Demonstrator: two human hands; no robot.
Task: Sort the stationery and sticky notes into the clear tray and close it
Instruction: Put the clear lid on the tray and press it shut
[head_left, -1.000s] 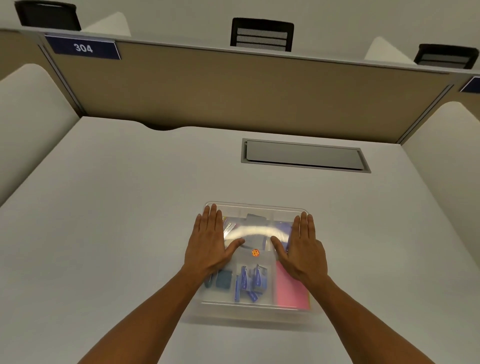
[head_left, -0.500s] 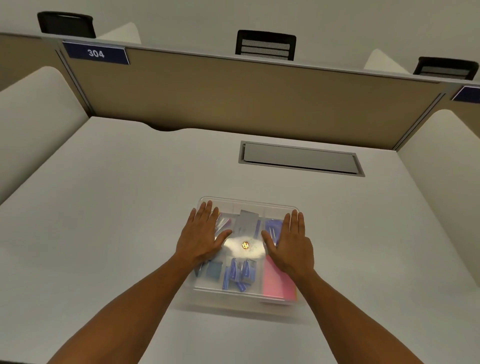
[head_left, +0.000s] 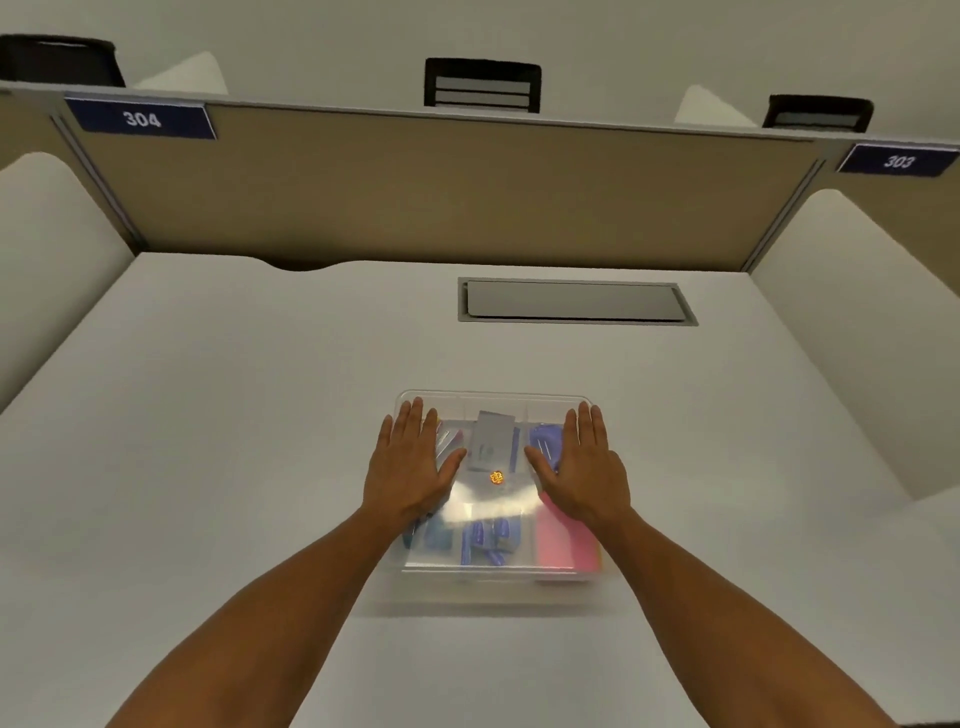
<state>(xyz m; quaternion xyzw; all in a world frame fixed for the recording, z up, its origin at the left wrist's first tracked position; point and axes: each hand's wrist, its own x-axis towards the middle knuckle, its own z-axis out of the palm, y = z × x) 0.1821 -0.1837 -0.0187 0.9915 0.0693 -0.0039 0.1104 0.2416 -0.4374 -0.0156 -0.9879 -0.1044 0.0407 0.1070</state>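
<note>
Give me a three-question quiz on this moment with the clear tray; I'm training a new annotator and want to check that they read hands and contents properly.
1. True or false: the left hand lies flat, fingers straight, on top of the clear tray.
2. Where in the tray do the pink sticky notes sit? A) far left B) near right C) far middle
3. What number is on the blue sign at the upper left of the partition?

Key
1. True; the right hand lies the same way.
2. B
3. 304
</note>
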